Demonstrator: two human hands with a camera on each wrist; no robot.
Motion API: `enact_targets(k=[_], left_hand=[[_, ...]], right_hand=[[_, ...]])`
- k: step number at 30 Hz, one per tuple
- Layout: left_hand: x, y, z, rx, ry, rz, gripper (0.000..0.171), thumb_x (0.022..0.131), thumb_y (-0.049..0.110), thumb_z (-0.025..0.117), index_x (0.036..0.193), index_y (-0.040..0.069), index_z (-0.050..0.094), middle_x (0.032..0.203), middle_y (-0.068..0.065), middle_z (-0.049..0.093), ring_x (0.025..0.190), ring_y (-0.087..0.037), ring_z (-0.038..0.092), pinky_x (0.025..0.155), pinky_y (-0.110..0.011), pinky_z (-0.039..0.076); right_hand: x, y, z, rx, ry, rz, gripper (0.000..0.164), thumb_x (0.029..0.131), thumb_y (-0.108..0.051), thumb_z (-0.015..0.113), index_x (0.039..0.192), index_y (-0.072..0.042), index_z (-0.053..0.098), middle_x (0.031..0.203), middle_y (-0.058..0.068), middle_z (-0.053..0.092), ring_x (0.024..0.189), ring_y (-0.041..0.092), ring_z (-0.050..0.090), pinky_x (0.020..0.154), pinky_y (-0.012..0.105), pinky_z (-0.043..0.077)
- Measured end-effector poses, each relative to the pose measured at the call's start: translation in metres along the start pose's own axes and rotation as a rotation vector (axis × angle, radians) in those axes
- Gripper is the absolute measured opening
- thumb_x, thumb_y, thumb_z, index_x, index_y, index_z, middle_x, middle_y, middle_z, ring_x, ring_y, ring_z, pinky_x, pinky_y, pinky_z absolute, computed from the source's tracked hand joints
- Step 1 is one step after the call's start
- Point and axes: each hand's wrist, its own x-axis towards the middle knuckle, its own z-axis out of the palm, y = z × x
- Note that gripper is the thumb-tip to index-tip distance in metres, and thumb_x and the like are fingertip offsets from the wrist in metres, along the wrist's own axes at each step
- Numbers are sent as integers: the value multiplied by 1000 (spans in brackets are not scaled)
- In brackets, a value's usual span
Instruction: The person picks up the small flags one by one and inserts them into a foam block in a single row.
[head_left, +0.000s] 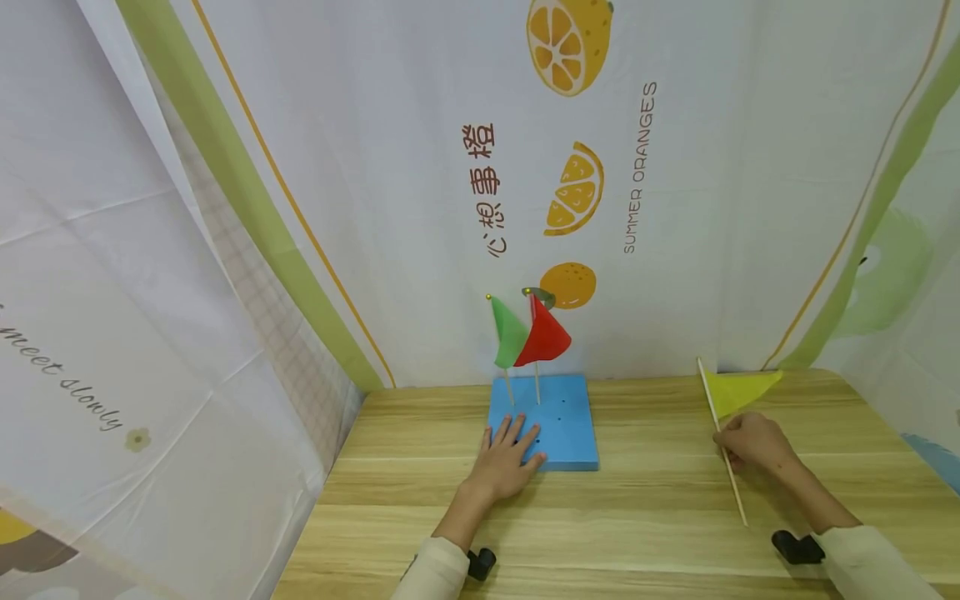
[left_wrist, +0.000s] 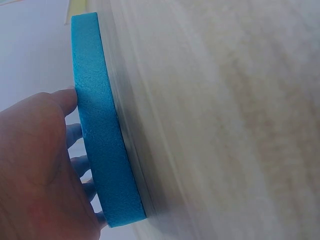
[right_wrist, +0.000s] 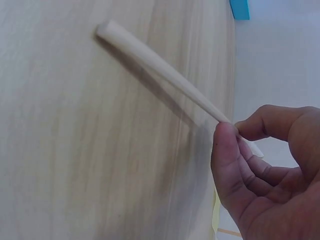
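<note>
A blue foam block (head_left: 573, 433) with small holes in its top lies on the table. Two flags stand in it near its back left: a green flag (head_left: 512, 335) and a red flag (head_left: 546, 335), each on a thin stick. My left hand (head_left: 504, 467) rests on the block's front left part with fingers spread; in the left wrist view the block's side edge (left_wrist: 102, 130) shows beside the hand. Off to the right, my right hand (head_left: 757, 442) pinches the wooden stick of a yellow flag (head_left: 738, 392). The stick's bare end (right_wrist: 140, 52) shows in the right wrist view.
The wood-grain table (head_left: 645, 517) runs back to a white printed curtain (head_left: 405, 208), with another cloth (head_left: 150, 333) hanging at the left. Black devices sit at both wrists, a left one (head_left: 482, 564) and a right one (head_left: 797, 547).
</note>
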Motion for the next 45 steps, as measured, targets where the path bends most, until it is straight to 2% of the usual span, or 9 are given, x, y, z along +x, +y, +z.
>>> enact_targets(k=[7, 15, 20, 31, 45], left_hand=[[1, 1, -2, -2, 1, 2, 63, 113, 50, 46, 168, 21, 38, 178, -11, 25, 166, -37, 19, 132, -66, 16], [0, 1, -2, 0, 1, 8, 62, 113, 49, 46, 168, 21, 39, 178, -11, 25, 166, -38, 19, 132, -66, 17], [0, 1, -3, -1, 1, 12, 62, 113, 48, 46, 168, 20, 39, 178, -12, 26, 166, -39, 19, 132, -67, 17], [1, 0, 1, 17, -5, 0, 63, 113, 52, 45, 168, 22, 37, 178, -10, 24, 166, -36, 18, 132, -65, 17], [0, 1, 0, 15, -4, 1, 63, 113, 51, 46, 168, 21, 38, 178, -11, 25, 166, -37, 19, 132, -66, 17]], right_hand=[[2, -5, -3, 8, 12, -18, 35, 100, -16, 64, 68, -4, 68, 59, 2, 65, 57, 18, 67, 56, 32, 55], [1, -17, -5, 40, 30, -29, 37, 101, -17, 61, 66, -10, 56, 60, 3, 63, 61, 19, 67, 60, 30, 53], [1, -24, -2, 90, 54, -41, 30, 102, -13, 61, 73, -6, 59, 64, 3, 64, 65, 19, 71, 62, 31, 61], [3, -39, 1, 140, 89, -69, 23, 103, -13, 61, 92, 6, 69, 72, 5, 70, 69, 18, 74, 67, 35, 66], [6, -60, 3, 195, 102, -83, 25, 104, -12, 60, 106, 12, 66, 91, 23, 76, 71, 15, 75, 70, 36, 67]])
